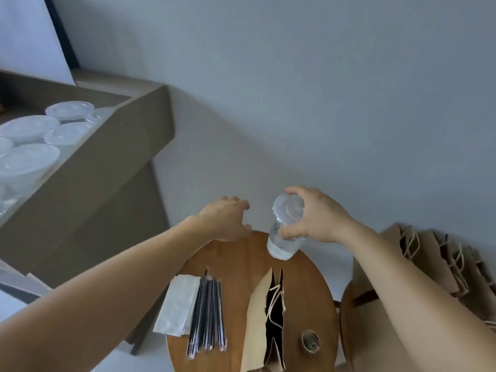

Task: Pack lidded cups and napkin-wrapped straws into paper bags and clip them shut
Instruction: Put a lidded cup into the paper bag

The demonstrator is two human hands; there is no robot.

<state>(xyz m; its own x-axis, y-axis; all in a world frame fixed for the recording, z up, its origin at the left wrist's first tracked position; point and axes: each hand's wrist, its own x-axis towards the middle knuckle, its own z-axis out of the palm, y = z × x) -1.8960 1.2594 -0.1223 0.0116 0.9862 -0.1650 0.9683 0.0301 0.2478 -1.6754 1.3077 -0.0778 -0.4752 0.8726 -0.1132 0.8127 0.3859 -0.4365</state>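
Observation:
My right hand [316, 216] grips a clear lidded cup [285, 229] by its lid end, tilted, above the far edge of the round wooden table [236, 261]. My left hand [228, 218] hovers just left of the cup with relaxed fingers, holding nothing. An open brown paper bag [257, 318] with rope handles stands on the table below the cup. White napkins [178, 304] lie at the table's left, with several black wrapped straws [208, 310] beside them.
A cardboard box [107, 162] at the left holds several clear lidded cups [29, 146]. More brown paper bags [429, 261] stand in a row at the right. A small round container of clips [310, 340] sits on the table right of the open bag.

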